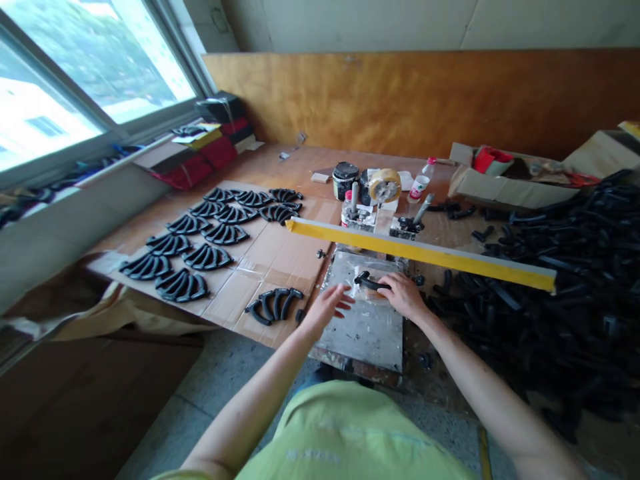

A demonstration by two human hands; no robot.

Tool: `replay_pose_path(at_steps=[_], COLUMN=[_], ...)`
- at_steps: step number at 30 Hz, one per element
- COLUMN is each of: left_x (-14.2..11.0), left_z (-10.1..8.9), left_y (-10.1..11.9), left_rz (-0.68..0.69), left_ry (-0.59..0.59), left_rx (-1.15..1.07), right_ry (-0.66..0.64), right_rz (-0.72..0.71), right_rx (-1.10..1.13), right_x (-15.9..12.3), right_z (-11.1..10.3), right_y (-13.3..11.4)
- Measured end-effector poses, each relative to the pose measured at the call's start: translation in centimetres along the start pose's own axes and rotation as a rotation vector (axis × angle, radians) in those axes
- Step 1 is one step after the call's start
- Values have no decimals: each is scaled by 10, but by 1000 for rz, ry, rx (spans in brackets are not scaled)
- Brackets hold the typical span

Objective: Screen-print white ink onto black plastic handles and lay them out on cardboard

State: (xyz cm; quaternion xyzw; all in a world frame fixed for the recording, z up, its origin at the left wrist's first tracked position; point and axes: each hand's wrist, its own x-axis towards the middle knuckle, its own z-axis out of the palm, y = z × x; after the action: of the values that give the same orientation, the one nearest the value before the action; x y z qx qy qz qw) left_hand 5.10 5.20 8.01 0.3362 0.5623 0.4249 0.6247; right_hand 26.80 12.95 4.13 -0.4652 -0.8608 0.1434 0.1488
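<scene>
My right hand (404, 295) pinches one end of a curved black handle (371, 283) over the grey metal plate (367, 337) of a small press-like machine. The handle's wider end points left, at the middle of the plate. Left of it, my left hand (327, 308) hangs empty over the plate's left edge, its fingers apart. Several more black handles (275, 304) lie side by side in a fan on the cardboard sheet (270, 260), left of my left hand. Whether the held handle rests on the plate is hard to tell.
A yellow-edged bar (425, 252) crosses above the plate, in front of a tape roll (385, 185). Rows of fanned black handles (207, 257) cover the sheet's left part. A large pile of black handles (540, 313) fills the right. Black tubs (346, 181) and a bottle (419, 183) stand behind.
</scene>
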Motion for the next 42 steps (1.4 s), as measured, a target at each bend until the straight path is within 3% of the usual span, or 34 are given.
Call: replay_pose_path(at_steps=[2,3,6,8,13,16,20,25,29,33,42], left_x=[-19,-26,-39,-45,-61,-59,-42,-32,-38,-34,-9], left_z=[10,13,1,-30,-147,-200,-236,-249,-236,-220,-231], left_y=[-26,-36,-58,-72,-110,-128,-138,-136,-137,-136,-120], left_rz=[-127,-138,-68,-36,-189,-292,-346,-308,-165,7,-110], left_ry=[-27,25,320,510,848,891,828,835,909,800,768], left_rx=[-40,-93,-211,-169,126,207,341,527,674,906,1067], right_ry=[22,26,-9,-49,-208,-377,-520,-503,-463,-469,-477], right_rz=[-124,-194,-379,-432,-388,-266,-141,-86,-115,-97,-69], right_rx=[8,3,25,94,154,40,-50,-49,-26,-3,52], right_x=[-2,-4,-7,-1,46,74,94,103,106,103,104], right_z=[-4,-3,16,39,105,138,168,186,191,190,189], right_y=[-30,-48,-101,-129,-169,-186,-204,-214,-210,-207,-215])
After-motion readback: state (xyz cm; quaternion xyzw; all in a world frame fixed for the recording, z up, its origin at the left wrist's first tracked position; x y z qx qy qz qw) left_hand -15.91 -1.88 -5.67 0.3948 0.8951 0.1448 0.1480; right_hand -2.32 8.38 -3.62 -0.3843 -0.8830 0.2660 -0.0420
